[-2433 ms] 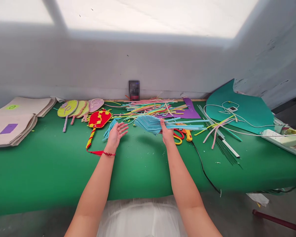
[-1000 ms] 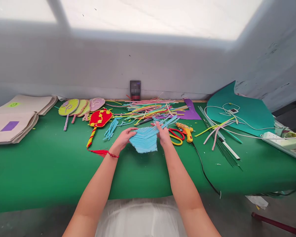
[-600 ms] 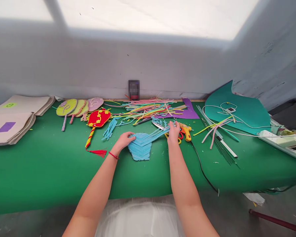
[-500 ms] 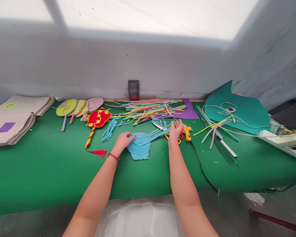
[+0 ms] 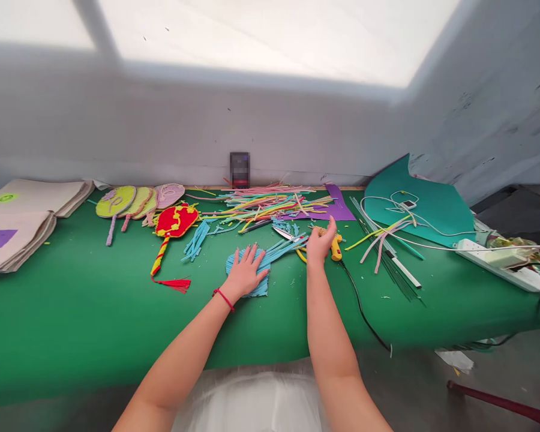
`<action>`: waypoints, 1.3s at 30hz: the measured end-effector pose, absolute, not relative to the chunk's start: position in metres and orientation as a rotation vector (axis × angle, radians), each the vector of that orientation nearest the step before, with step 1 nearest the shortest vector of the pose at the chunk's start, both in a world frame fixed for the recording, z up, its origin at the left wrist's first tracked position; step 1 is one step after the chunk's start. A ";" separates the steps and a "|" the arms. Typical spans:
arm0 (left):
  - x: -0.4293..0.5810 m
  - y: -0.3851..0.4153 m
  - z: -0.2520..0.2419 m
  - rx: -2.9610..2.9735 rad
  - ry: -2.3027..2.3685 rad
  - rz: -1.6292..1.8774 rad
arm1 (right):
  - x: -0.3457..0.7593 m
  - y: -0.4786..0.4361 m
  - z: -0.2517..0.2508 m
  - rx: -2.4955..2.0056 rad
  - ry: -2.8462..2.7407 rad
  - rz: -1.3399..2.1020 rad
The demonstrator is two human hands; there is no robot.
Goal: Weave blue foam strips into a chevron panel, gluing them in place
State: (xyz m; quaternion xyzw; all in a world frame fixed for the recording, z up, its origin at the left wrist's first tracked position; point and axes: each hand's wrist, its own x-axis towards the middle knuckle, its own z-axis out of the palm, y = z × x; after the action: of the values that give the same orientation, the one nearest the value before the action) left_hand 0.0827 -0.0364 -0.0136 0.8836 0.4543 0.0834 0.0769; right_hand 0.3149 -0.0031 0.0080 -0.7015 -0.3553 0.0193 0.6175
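My left hand (image 5: 245, 276) lies flat with fingers spread on a blue panel (image 5: 260, 290) of pipe cleaners laid side by side, covering most of it. Loose blue pipe cleaners (image 5: 284, 247) stretch from the panel's upper right to my right hand (image 5: 318, 246), whose fingers are closed round their far ends. Behind those strands lie scissors (image 5: 281, 233) with yellow handles, partly hidden. A yellow glue gun (image 5: 336, 248) rests just right of my right hand. Short blue pipe cleaners (image 5: 197, 241) lie to the left of the panel.
A heap of coloured pipe cleaners (image 5: 270, 204) lies at the back beside purple sheet (image 5: 339, 207). On the left are a red fan (image 5: 176, 221), pastel fans (image 5: 117, 201) and stacked cloth-like sheets (image 5: 18, 240). A white power strip (image 5: 499, 264), cables and a teal sheet (image 5: 414, 225) occupy the right.
My left hand has shifted from the panel's left edge to lie flat across it. My right hand still has the strand ends, now slightly lower. The view has turned slightly.
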 end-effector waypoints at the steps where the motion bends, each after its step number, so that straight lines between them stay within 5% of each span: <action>1: 0.082 -0.036 -0.016 2.639 1.363 0.255 | 0.326 -0.006 0.009 -1.633 -0.811 0.015; 12: 0.083 -0.036 -0.015 2.638 1.369 0.304 | 0.409 -0.042 -0.021 -2.024 -1.039 0.252; 22: 0.082 -0.037 -0.013 2.648 1.374 0.288 | 0.397 -0.043 -0.034 -1.977 -1.091 0.021; 29: 0.085 -0.037 -0.008 2.603 1.385 0.363 | 0.372 -0.046 0.000 -1.926 -1.157 -0.194; 39: 0.070 -0.019 0.006 2.296 1.399 0.793 | 0.264 -0.010 0.025 -1.492 -1.601 0.281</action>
State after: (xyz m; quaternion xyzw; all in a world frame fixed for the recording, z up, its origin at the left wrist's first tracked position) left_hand 0.0700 -0.0192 0.0059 0.8075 0.4919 0.2788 0.1683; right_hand 0.2642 -0.0104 0.0255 -0.6037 -0.6477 0.1138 0.4506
